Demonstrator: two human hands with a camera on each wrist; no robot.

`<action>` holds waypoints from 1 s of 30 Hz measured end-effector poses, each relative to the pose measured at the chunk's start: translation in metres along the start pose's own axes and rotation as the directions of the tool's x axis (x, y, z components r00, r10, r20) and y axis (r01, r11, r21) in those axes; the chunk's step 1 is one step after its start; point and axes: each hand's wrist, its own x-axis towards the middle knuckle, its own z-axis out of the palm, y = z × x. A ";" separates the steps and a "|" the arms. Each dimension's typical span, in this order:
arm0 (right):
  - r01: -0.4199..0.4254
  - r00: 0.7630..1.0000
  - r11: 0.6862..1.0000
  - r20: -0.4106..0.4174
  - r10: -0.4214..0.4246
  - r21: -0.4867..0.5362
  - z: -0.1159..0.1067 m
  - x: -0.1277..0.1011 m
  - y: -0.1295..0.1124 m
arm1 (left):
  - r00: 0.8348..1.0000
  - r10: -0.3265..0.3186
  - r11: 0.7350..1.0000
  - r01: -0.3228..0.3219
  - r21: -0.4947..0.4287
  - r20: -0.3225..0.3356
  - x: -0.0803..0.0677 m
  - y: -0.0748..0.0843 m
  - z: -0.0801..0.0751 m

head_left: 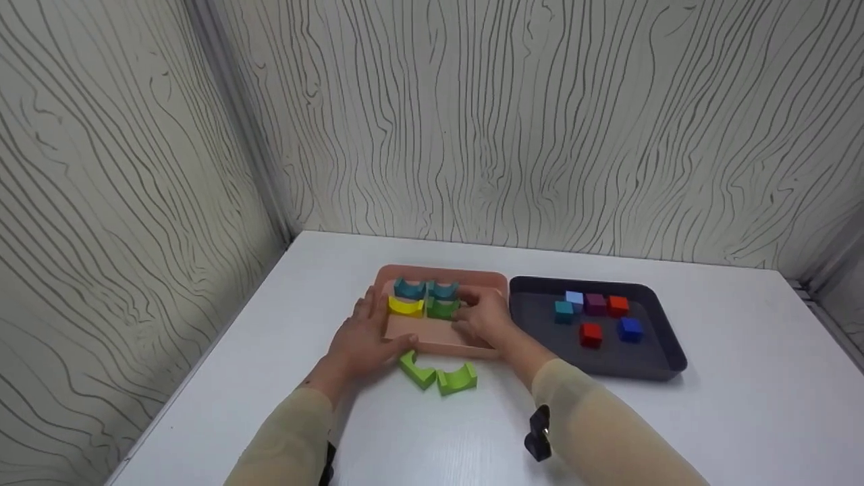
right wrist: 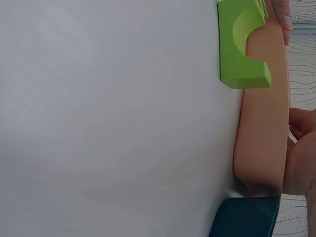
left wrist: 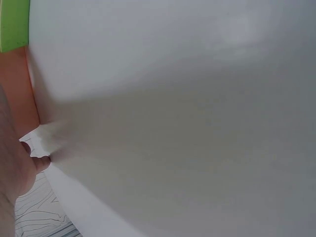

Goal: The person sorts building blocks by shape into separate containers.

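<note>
A pink tray (head_left: 442, 348) holds curved blocks: two teal blocks (head_left: 410, 289) at the back, a yellow block (head_left: 406, 308) and a dark green block (head_left: 442, 310) in front of them. My right hand (head_left: 487, 316) reaches inside and pinches the dark green block at its right end; the fingertips are partly hidden. My left hand (head_left: 364, 341) rests along the tray's left side, fingers extended and thumb by the front rim. Two light green curved blocks, a left one (head_left: 417, 371) and a right one (head_left: 457, 379), lie in front of the tray.
A dark tray (head_left: 628, 368) stands against the pink tray's right side. Several small cubes lie in it, among them a red cube (head_left: 590, 335), a blue cube (head_left: 630, 329) and a purple cube (head_left: 595, 304). Wood-patterned walls (head_left: 472, 135) border the white table (head_left: 736, 378).
</note>
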 end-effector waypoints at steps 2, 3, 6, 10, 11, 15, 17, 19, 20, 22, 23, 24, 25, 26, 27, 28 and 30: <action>-0.001 1.000 1.000 -0.008 0.001 0.016 -0.002 -0.003 -0.001 | 1.000 -0.008 1.000 0.008 0.000 0.005 0.001 0.000 0.001; 0.003 1.000 1.000 -0.011 -0.003 0.025 -0.003 -0.005 -0.002 | 1.000 -0.012 1.000 0.012 0.001 0.008 0.001 0.000 0.002; 0.030 1.000 0.997 -0.009 -0.030 0.064 -0.006 -0.011 -0.006 | 0.999 -0.031 0.999 0.031 -0.008 0.023 0.001 0.000 0.002; 0.079 0.997 0.989 0.000 -0.079 0.126 -0.010 -0.020 -0.012 | 0.999 -0.042 0.999 0.042 -0.016 0.030 0.001 0.001 0.000; 0.097 0.995 0.986 0.001 -0.098 0.137 -0.011 -0.023 -0.014 | 0.999 -0.039 0.999 0.040 -0.014 0.025 0.001 0.001 -0.001; 0.149 0.988 0.979 0.012 -0.152 0.142 -0.016 -0.034 -0.017 | 1.000 -0.022 1.000 0.022 0.001 0.007 0.002 0.001 -0.001; 0.164 0.985 0.977 0.024 -0.169 0.135 -0.019 -0.041 -0.018 | 1.000 -0.024 1.000 0.024 0.005 0.007 0.002 0.001 -0.001; 0.184 0.980 0.973 0.046 -0.192 0.137 -0.022 -0.047 -0.017 | 0.999 -0.033 0.999 0.033 0.002 0.016 0.002 0.001 0.000; 0.191 0.978 0.969 0.057 -0.202 0.155 -0.023 -0.051 -0.017 | 0.999 -0.032 0.999 0.032 -0.004 0.016 0.002 0.001 0.000; 0.200 0.973 0.963 0.077 -0.217 0.184 -0.026 -0.057 -0.015 | 0.999 -0.037 0.999 0.037 -0.015 0.018 0.002 0.001 0.000; 0.204 0.971 0.960 0.087 -0.224 0.192 -0.028 -0.060 -0.015 | 0.999 -0.035 0.999 0.035 -0.020 0.016 0.002 0.001 0.000; 0.207 0.969 0.957 0.095 -0.229 0.202 -0.030 -0.063 -0.014 | 0.999 -0.038 0.999 0.038 -0.021 0.019 0.001 0.001 0.000; 0.200 0.968 0.956 0.105 -0.227 0.215 -0.031 -0.066 -0.013 | 0.999 -0.036 0.999 0.036 -0.024 0.018 0.001 0.001 0.001; 0.195 0.968 0.955 0.113 -0.224 0.225 -0.033 -0.070 -0.012 | 0.999 -0.034 0.999 0.034 -0.024 0.017 0.001 0.001 0.001; 0.190 0.967 0.955 0.126 -0.222 0.226 -0.034 -0.073 -0.011 | 0.999 -0.035 0.999 0.036 -0.022 0.021 0.001 0.001 0.002; 0.187 0.965 0.955 0.138 -0.222 0.230 -0.035 -0.075 -0.010 | 0.999 -0.035 0.999 0.036 -0.022 0.021 0.001 0.001 0.002; 0.174 0.961 0.952 0.166 -0.219 0.250 -0.037 -0.080 -0.007 | 0.999 -0.036 0.999 0.037 -0.024 0.024 0.001 0.001 0.002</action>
